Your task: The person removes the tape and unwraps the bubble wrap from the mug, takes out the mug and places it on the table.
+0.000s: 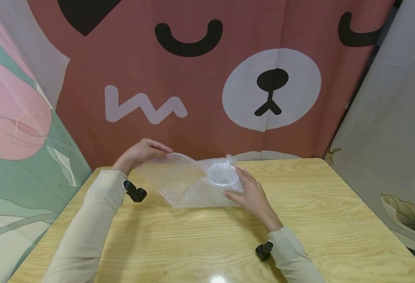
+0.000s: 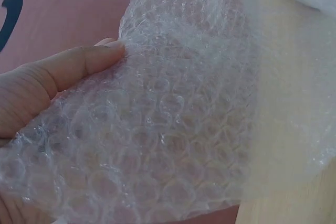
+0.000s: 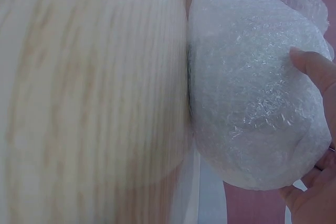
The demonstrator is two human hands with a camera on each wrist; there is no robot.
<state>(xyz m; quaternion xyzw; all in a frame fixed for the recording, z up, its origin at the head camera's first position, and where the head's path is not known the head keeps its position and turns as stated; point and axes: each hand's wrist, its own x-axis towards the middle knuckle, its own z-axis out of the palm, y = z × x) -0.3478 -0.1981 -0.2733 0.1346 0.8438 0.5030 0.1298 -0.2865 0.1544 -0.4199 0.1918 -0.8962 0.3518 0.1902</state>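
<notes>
Head view, near far edge of tabletop [image 1: 193, 243]: left hand [image 1: 142, 152] pinches bubble wrap [image 1: 180, 177]; half-curled right hand [image 1: 253, 193] grips wrapped cylinder [image 1: 223, 175], probably light, cushioned, best held laterally.

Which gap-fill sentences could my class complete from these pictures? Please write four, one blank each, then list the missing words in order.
1. The left grip pinches the edge of a clear packing sheet dotted with air pockets, called ____.
2. Holding the round wrapped object is the grip on the person's ____ side.
3. The tabletop is patterned with ____ grain.
4. The small device at the left wrist is ____ in colour.

Missing words: bubble wrap; right; wood; black.
</notes>
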